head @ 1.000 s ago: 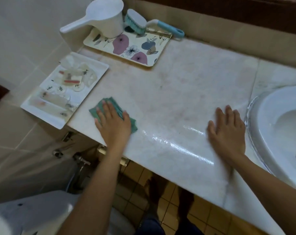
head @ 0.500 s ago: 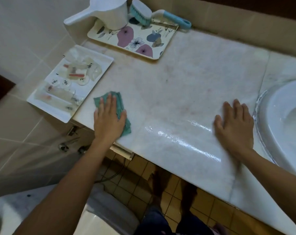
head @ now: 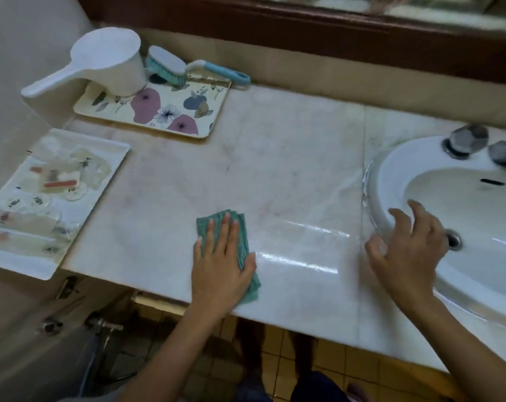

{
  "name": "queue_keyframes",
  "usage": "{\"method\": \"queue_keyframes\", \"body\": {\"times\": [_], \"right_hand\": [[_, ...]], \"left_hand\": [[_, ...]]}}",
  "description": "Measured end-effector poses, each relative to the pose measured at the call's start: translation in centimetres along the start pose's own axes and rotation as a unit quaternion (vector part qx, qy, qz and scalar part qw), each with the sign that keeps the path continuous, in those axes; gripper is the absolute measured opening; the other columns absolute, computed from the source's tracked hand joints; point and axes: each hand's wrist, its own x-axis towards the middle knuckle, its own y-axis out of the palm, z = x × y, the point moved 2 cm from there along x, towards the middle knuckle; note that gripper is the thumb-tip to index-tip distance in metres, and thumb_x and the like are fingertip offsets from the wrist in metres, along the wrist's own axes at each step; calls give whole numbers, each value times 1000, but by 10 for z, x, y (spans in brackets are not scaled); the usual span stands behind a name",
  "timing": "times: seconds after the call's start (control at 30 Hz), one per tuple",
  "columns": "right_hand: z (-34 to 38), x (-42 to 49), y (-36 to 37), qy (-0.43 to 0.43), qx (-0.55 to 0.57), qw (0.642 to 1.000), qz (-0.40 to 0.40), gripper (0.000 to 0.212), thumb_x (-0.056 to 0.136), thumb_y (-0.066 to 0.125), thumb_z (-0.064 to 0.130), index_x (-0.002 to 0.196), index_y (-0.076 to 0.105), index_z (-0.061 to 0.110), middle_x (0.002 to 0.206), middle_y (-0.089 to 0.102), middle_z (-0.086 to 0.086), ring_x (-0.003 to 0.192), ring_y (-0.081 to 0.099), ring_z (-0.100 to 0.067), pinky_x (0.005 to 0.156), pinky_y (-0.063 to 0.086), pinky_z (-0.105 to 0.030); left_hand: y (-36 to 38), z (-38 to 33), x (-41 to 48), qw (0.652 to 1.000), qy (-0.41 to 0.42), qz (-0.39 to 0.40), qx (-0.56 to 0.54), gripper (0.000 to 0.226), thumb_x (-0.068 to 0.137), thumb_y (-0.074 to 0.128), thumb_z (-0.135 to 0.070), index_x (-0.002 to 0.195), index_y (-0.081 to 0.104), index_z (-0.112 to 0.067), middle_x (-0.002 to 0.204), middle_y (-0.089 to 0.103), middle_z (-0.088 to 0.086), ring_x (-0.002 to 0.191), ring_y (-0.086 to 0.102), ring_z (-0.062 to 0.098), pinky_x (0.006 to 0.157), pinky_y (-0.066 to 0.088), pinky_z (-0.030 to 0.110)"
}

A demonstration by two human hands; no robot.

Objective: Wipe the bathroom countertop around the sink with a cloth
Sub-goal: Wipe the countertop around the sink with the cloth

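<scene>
I log the left hand [head: 221, 265] pressed flat on the green cloth [head: 243, 233] near the bench [head: 275, 169] front edge. The right hand [head: 408, 250], blurred, has its fingers [head: 402, 217] spread at the sink [head: 391, 175] rim. The floral tray [head: 164, 111] and white tray [head: 19, 265] sit far left.

My cloth [head: 243, 233] is teal green on a pale marble surface [head: 289, 175] with faint pink veins. The sink [head: 391, 175] is white, like the scoop [head: 112, 62] and the plain tray [head: 115, 152] to my left. The other tray [head: 217, 105] is cream with purple and grey-blue flowers. The brush [head: 170, 68] has teal bristles and a blue-and-white handle. The floor tiles [head: 344, 358] are mustard.
</scene>
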Motion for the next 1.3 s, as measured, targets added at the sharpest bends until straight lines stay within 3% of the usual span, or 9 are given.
{"method": "queue_keyframes", "body": {"times": [0.23,0.43,0.63,0.77,0.87,0.97,1.03,1.13,1.3], "right_hand": [[-39,-4,2,96,-29,990,99,54,82,60,35,126,49,7,128,49,-18,116,44,-39,92,35,-53],[-50,14,13,72,-82,979,175,52,86,57,43,123,46,9,107,55,-13,98,53,-37,76,41,-45],[-57,26,19,50,-49,973,219,52,90,49,47,124,37,11,111,48,-8,101,47,-31,75,44,-44],[-58,25,18,48,-38,973,223,49,90,48,47,122,36,12,111,47,-7,101,46,-31,76,44,-43],[-57,26,17,51,-34,973,221,47,89,49,46,119,36,13,109,47,-6,99,46,-29,75,43,-43],[-57,25,15,52,-39,972,227,48,88,49,47,120,37,14,109,47,-5,99,45,-29,74,43,-42],[-56,26,15,52,-52,970,231,50,87,49,47,122,37,13,108,47,-5,97,46,-28,72,44,-41],[-55,29,15,42,-74,967,241,49,89,45,48,121,36,12,108,48,-5,91,46,-28,64,40,-38],[-54,33,13,27,-66,969,238,46,96,32,53,117,37,12,102,50,-4,85,48,-29,62,44,-40]], "left_hand": [[-27,-22,108,995,-73,-61,37,79,89,40,-54,153,16,-13,160,-11,18,147,-11,34,116,-2,49],[-34,-41,103,983,-180,-15,-14,59,91,43,-10,144,25,12,153,19,33,143,16,44,110,27,49],[-80,-32,107,990,-121,-45,-56,4,76,57,-2,73,60,0,82,65,21,69,50,30,59,37,31],[-102,-44,90,855,-189,-13,-483,15,77,58,-3,70,68,-13,61,65,7,51,59,17,48,47,24],[-77,-65,87,778,-217,95,-582,13,81,54,1,74,64,-5,61,64,6,53,58,19,47,45,22],[-55,-67,85,805,-209,98,-546,25,80,61,-3,101,72,-12,94,74,6,76,70,16,66,56,29],[-53,-59,77,903,-174,-4,-393,37,79,65,-10,116,67,-17,117,67,2,100,64,16,83,52,30],[-59,-73,62,978,32,-154,-140,44,85,61,-25,129,59,-21,140,49,2,127,44,25,98,41,40],[-5,-76,80,985,158,26,63,65,95,14,-58,154,4,-33,162,-7,-6,149,-7,22,116,6,39]]}}
